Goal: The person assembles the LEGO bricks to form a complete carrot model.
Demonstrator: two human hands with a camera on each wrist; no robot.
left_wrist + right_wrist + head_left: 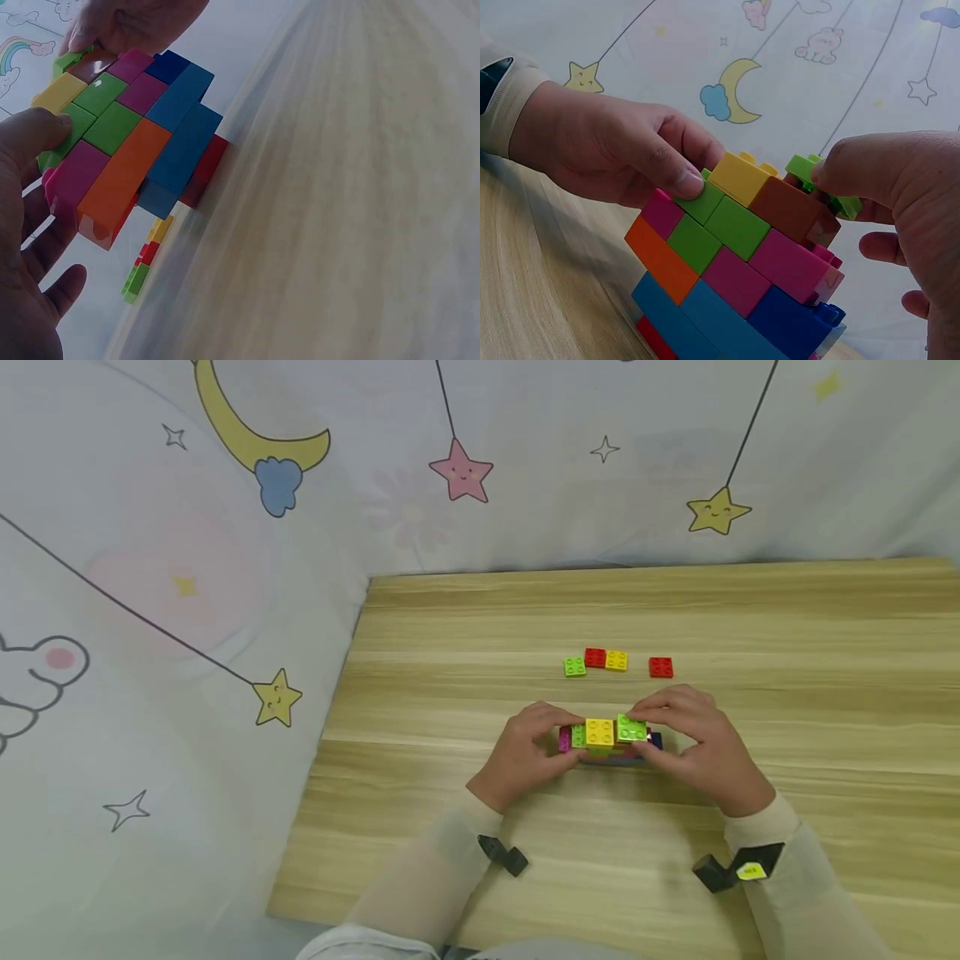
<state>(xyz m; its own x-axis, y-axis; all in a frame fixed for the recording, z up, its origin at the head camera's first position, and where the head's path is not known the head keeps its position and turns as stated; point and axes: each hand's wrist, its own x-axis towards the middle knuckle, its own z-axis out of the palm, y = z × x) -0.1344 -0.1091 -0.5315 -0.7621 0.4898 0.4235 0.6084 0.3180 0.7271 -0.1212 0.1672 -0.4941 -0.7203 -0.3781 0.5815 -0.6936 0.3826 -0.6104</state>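
Note:
A built wall of toy bricks [737, 226] stands upright on the wooden table, with blue, orange, pink and green rows stacked over a red brick [204, 171] at its base. My left hand [521, 750] grips the wall's left end, thumb pressed on a green brick [700, 201] beside the top yellow brick [599, 732]. Between thumb and fingers my right hand [701, 742] pinches a light green brick [632, 728] at the top right, right over a brown brick [793, 208]. In the right wrist view the thumb partly hides that light green brick.
Behind the wall, loose bricks lie on the table [450, 635]: a light green one [574, 667], a red one [595, 657] against a yellow one [617, 661], and another red one [661, 667] apart to the right. A patterned curtain [540, 468] hangs behind the table's far edge.

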